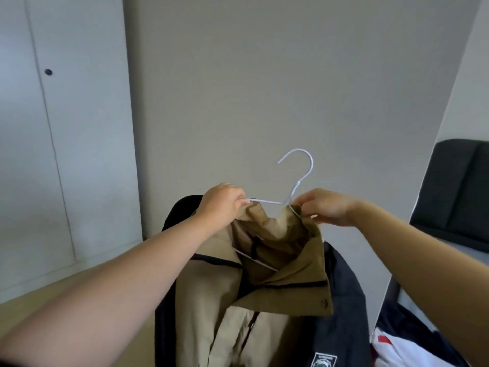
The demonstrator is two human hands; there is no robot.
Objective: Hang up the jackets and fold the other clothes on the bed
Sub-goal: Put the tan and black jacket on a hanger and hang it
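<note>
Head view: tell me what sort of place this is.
Probably a bedroom at home: tall white wardrobe doors on the left, a tan jacket on a white hanger, and more clothes heaped at lower right.

Tan jacket (pixel 238 300) on white hanger (pixel 295 187)

Straight ahead I see a plain grey wall (pixel 264 88). To its left stand white cupboard doors (pixel 79 154), one with a small dark round knob (pixel 48 72). Pale wooden floor (pixel 66 290) runs along below the doors. At the right edge I make out a dark padded seat (pixel 455 192) with upright seams, beyond a pale upright panel (pixel 468 75).
</note>
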